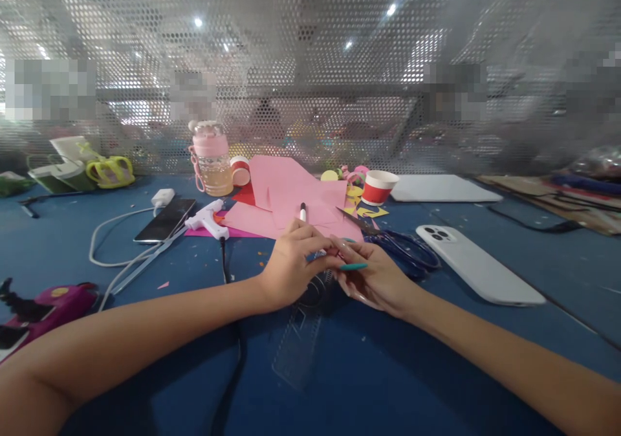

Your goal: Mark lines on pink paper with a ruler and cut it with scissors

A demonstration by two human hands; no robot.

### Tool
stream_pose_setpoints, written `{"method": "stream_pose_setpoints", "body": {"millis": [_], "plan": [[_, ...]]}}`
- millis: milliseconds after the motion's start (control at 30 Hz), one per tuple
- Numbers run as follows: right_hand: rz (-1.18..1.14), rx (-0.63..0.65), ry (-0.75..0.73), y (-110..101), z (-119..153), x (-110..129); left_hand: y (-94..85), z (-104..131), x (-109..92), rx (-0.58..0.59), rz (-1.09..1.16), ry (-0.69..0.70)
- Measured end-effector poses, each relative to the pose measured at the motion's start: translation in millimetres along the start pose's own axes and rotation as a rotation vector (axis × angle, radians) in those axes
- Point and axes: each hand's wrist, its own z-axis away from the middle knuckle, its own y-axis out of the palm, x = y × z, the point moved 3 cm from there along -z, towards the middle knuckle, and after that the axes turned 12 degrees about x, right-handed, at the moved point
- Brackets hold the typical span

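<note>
My left hand (pixel 294 264) and my right hand (pixel 376 277) meet over the middle of the blue table, fingertips together in a pinch. What sits between them is small and mostly hidden, with a bit of pink showing. Long teal shapes, apparently nails, reach from my left thumb and index finger across my right fingers. Just behind my left hand, a white marker with a black end (pixel 303 212) shows against pink paper sheets (pixel 291 193). Beneath the hands lies a clear plastic ruler or stencil (pixel 295 348). Blue-handled scissors (pixel 410 248) rest beside my right hand.
Left of the paper are a white glue gun (pixel 208 219) with a black cord, a black phone (pixel 165 221) and a pink-lidded bottle (pixel 212 161). To the right are a red-and-white paper cup (pixel 379 187) and a white phone (pixel 478 261). A perforated metal screen (pixel 301 54) stands behind.
</note>
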Motion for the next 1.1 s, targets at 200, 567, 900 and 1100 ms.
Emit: {"method": "stream_pose_setpoints", "body": {"millis": [200,567,900,1100], "plan": [[0.156,-0.020,-0.057,1,3,3,-0.1,-1,2,0.012,0.057,-0.053],[0.109,-0.041,-0.065,3,1,3,-0.4,0,8,-0.009,0.045,0.053],[0.058,-0.004,-0.081,2,-4,-1,-0.4,-1,15,0.000,0.119,0.125],[0.045,0.148,-0.045,2,-7,0,-1.0,-1,19,-0.021,0.407,0.031]]}}
